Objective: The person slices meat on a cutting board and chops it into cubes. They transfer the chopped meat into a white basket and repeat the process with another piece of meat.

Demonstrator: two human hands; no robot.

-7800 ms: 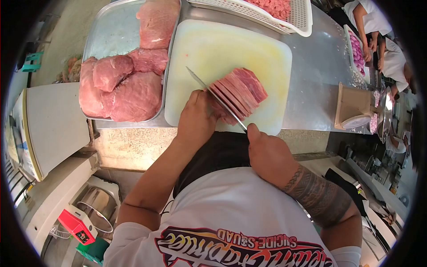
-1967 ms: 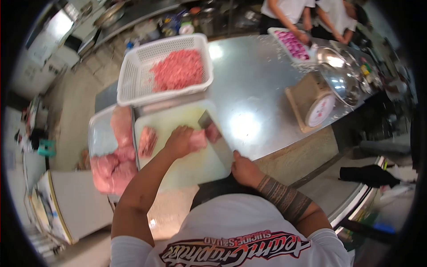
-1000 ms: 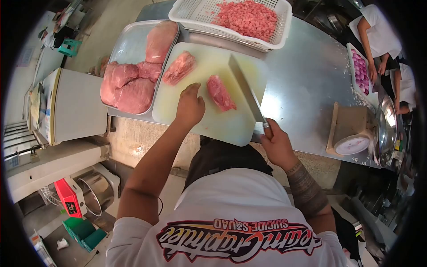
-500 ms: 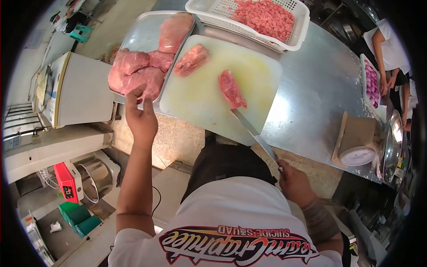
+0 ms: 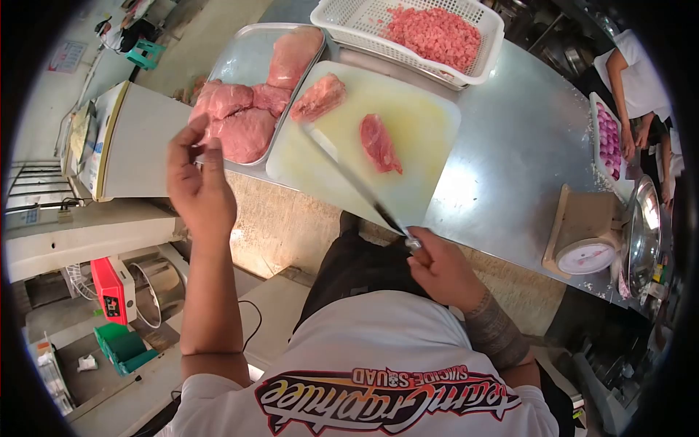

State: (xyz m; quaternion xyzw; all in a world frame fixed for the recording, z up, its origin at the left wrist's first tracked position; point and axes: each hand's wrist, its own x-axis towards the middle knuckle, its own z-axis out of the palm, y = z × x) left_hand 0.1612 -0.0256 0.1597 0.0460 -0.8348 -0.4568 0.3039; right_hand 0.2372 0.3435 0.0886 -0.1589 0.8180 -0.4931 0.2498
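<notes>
At lower centre-right of the frame, the person's right hand [image 5: 443,269] is wrapped round the handle of a long steel knife [image 5: 380,207], blade slanting up-left above a white rectangular plastic cutting board [image 5: 429,109]. At left, the left hand [image 5: 199,188] is empty, thumb and fingers parted, near large pink raw meat chunks [image 5: 246,135]. Two smaller reddish raw meat pieces [image 5: 378,142] lie apart on the board, upper centre.

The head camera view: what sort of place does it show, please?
Probably a commercial kitchen or food preparation area: a large metal table bears a weighing scale, a cutting board with raw meat, and a white basket of diced meat.
</notes>
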